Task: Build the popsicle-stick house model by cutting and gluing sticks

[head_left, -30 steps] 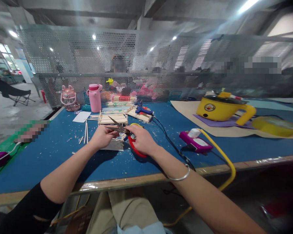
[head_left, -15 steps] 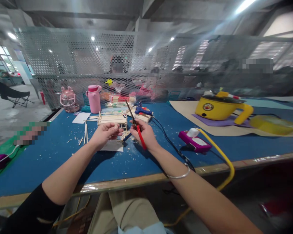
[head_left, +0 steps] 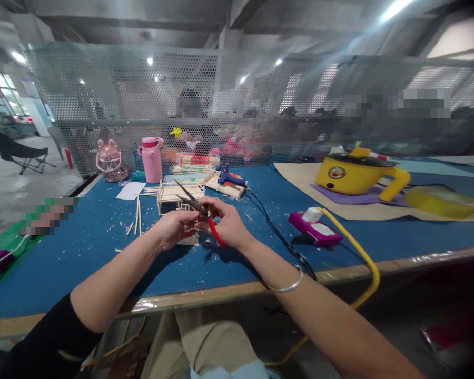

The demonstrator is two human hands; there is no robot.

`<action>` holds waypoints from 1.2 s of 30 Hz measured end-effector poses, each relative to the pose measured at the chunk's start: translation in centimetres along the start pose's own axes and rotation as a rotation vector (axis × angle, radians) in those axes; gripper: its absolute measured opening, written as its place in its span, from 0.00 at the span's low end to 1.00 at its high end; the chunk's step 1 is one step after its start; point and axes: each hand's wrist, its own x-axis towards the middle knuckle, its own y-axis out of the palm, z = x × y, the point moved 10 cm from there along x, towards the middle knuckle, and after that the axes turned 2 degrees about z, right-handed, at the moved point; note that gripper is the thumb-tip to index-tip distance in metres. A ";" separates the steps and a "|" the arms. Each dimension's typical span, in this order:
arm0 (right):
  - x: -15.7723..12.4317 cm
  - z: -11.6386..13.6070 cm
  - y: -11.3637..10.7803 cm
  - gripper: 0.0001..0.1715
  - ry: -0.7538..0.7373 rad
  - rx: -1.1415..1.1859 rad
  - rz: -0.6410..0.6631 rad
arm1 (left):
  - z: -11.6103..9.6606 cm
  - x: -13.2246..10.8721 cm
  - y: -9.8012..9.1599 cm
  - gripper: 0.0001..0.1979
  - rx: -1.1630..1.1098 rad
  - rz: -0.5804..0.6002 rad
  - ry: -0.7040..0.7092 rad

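Note:
My right hand (head_left: 227,223) is closed on red-handled scissors (head_left: 216,231), whose dark blades are parted and point up and to the left. Beside it, my left hand (head_left: 176,227) is closed, its fingertips close to my right hand; what it holds is too small to make out. Just behind both hands a small frame of pale wooden sticks (head_left: 168,192) stands on the blue table. Part of a pale sheet (head_left: 191,240) shows beneath the hands. Loose sticks (head_left: 138,216) lie left of the frame.
A blue glue gun (head_left: 231,178) lies behind my right hand, its cord running right. A pink bottle (head_left: 152,162) and a clear pink one (head_left: 111,163) stand at the back left. Rightward are a purple power strip (head_left: 315,229) and a yellow pot (head_left: 349,176).
The scissors have tilted from nearly upright to pointing left, with their blades now parted. My right hand has moved left, and my left hand has turned and come slightly nearer to me.

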 end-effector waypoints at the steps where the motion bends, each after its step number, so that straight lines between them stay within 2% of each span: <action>1: 0.0 0.0 -0.1 0.25 0.003 0.011 -0.011 | 0.0 0.0 0.1 0.05 0.000 0.008 0.005; 6: 0.0 -0.2 0.1 0.22 0.018 0.121 -0.023 | -0.3 -0.1 0.0 0.08 0.016 0.008 0.026; 10: 0.0 -0.3 -0.2 0.23 0.037 0.160 -0.051 | -0.5 -0.4 -0.2 0.15 -0.022 0.013 -0.015; 12: 0.1 -0.4 -0.5 0.25 0.039 0.172 -0.070 | -1.3 -0.6 -0.5 0.19 -0.044 -0.017 0.044; 15: 0.2 -0.7 -0.6 0.26 0.031 0.210 -0.073 | -2.8 -0.8 -0.7 0.30 -0.030 -0.056 0.207; 18: 0.3 -1.1 -0.5 0.28 0.032 0.234 -0.076 | -3.2 -0.7 -0.7 0.39 0.006 -0.084 0.303; 24: 0.2 -1.3 0.4 0.28 0.065 0.252 -0.021 | -3.3 -0.7 -0.3 0.42 0.082 -0.098 0.360; 27: 0.5 -1.4 -1.4 0.30 0.067 0.212 -0.070 | -4.0 -1.1 -0.4 0.43 0.079 -0.126 0.385; 30: 0.6 -2.2 -4.5 0.30 0.098 0.054 -0.150 | -4.4 -1.4 -0.7 0.41 0.105 -0.148 0.390; 33: 0.3 -3.8 -7.9 0.24 0.247 -0.400 -0.201 | -4.3 -1.3 -1.1 0.36 0.125 -0.155 0.377; 36: -0.5 -6.6 -9.7 0.22 0.488 -0.810 -0.076 | -4.4 -1.2 -1.3 0.28 0.139 -0.160 0.379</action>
